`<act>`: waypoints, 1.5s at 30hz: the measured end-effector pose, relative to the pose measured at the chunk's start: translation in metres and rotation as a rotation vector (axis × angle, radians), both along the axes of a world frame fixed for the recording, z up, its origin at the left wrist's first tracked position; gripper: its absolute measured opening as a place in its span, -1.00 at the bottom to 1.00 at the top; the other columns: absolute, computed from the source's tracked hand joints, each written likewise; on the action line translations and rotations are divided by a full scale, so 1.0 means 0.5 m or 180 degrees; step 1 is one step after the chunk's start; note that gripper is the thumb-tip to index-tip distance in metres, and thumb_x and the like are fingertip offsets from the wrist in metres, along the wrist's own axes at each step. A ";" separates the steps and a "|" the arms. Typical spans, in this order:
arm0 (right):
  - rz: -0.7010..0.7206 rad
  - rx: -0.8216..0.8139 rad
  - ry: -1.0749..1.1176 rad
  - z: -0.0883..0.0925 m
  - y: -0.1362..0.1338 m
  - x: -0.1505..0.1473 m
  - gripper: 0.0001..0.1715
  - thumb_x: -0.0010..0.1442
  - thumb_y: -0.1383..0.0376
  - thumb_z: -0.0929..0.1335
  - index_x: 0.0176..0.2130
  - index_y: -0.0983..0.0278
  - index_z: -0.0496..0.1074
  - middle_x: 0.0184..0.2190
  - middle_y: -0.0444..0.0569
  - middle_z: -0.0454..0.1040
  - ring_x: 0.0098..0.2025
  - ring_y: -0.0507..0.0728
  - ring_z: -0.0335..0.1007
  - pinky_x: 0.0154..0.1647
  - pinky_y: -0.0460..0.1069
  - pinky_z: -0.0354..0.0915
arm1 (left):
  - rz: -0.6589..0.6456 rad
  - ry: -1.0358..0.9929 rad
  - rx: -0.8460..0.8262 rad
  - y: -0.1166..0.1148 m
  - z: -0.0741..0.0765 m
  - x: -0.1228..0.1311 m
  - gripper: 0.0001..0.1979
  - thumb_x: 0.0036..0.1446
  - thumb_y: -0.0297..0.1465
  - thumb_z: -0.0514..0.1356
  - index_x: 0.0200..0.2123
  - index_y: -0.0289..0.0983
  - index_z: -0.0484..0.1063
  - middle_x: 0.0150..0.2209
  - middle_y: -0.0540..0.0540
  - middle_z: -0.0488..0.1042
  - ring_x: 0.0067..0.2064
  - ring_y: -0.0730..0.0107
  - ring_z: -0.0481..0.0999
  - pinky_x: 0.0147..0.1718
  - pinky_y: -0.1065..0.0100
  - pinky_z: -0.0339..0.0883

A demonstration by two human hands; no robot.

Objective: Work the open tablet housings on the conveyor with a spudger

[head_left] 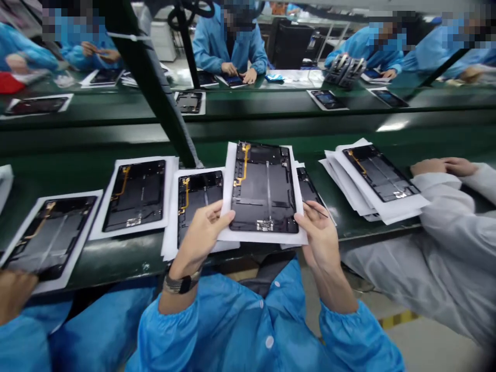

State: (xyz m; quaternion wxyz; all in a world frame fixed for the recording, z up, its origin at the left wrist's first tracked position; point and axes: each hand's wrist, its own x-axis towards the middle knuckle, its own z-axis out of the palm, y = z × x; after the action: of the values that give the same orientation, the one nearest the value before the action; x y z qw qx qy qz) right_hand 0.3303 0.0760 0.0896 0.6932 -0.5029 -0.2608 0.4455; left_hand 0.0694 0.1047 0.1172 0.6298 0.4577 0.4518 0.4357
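Note:
Between my two hands is an opened tablet housing (256,191), black inside, with an orange flex cable at its upper left and a small circuit board at the bottom. It lies on a white sheet (228,170), lifted over the bench edge. My left hand (203,225) pinches the lower left corner, thumb on top. My right hand (320,232) grips the lower right corner and also has a thin dark stick-like tool (315,208) between its fingers. Partly hidden behind are another tablet housing (199,188) on the left and one more (309,186) on the right.
More tablet housings on white paper (135,194) line the green bench (112,253) to the left. A paper stack with a tablet housing (380,173) lies at right, beside a grey-sleeved co-worker's hands (444,166). A dark slanted post (149,77) rises behind. Co-workers sit across the line.

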 end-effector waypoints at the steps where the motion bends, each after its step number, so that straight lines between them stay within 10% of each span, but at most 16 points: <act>1: 0.0094 0.0074 -0.0014 0.006 0.013 -0.027 -0.34 -0.09 0.30 0.69 -0.04 0.14 0.47 -0.03 -0.04 0.66 0.00 0.15 0.64 0.12 0.06 0.56 | 0.0166 0.0102 0.0037 -0.005 0.009 -0.028 -0.49 0.11 -0.14 0.47 0.06 -0.28 0.65 -0.11 -0.16 0.70 -0.14 0.15 0.65 -0.14 0.29 0.50; 5: 0.0470 0.0209 -0.0189 -0.003 0.056 -0.128 -0.37 -0.03 0.28 0.66 -0.02 0.11 0.44 -0.03 -0.05 0.63 -0.04 0.15 0.61 0.11 0.08 0.52 | 0.0708 0.0242 -0.0085 -0.033 0.009 -0.127 -0.41 0.02 -0.11 0.53 0.08 -0.27 0.63 -0.13 -0.16 0.71 -0.13 0.10 0.66 -0.18 0.28 0.54; 12: 0.0978 -0.0173 -0.0230 -0.085 0.066 -0.228 -0.37 -0.05 0.24 0.64 -0.05 0.15 0.40 -0.07 -0.01 0.63 -0.21 0.11 0.54 -0.06 0.07 0.51 | 0.1165 0.0135 -0.0564 -0.069 -0.091 -0.210 -0.34 -0.18 -0.07 0.60 -0.05 -0.31 0.64 -0.17 -0.15 0.71 -0.11 0.13 0.68 -0.10 0.26 0.55; 27: 0.0922 -0.0230 -0.0526 -0.133 0.060 -0.244 -0.36 -0.06 0.23 0.66 -0.05 0.17 0.43 -0.08 0.04 0.65 -0.17 0.13 0.56 -0.12 0.04 0.50 | 0.1648 0.1371 -0.0123 -0.064 -0.149 -0.226 -0.61 -0.05 -0.19 0.43 -0.18 -0.30 0.67 -0.36 -0.10 0.65 -0.36 0.26 0.56 -0.33 0.33 0.40; 45: 0.0980 -0.0305 -0.0605 -0.122 0.064 -0.232 -0.38 0.00 0.20 0.65 -0.02 0.18 0.42 -0.07 0.04 0.66 -0.12 0.14 0.58 0.01 0.09 0.49 | 0.1537 0.1647 -0.0060 -0.067 -0.140 -0.215 -0.77 0.09 -0.32 0.34 -0.22 -0.32 0.63 -0.38 -0.07 0.60 -0.40 0.37 0.50 -0.34 0.37 0.35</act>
State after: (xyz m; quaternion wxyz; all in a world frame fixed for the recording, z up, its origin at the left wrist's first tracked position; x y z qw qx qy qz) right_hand 0.2143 0.1078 0.0284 0.5644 -0.5293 -0.3775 0.5087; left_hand -0.0382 0.0712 0.0472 0.3775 0.4271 0.6955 0.4374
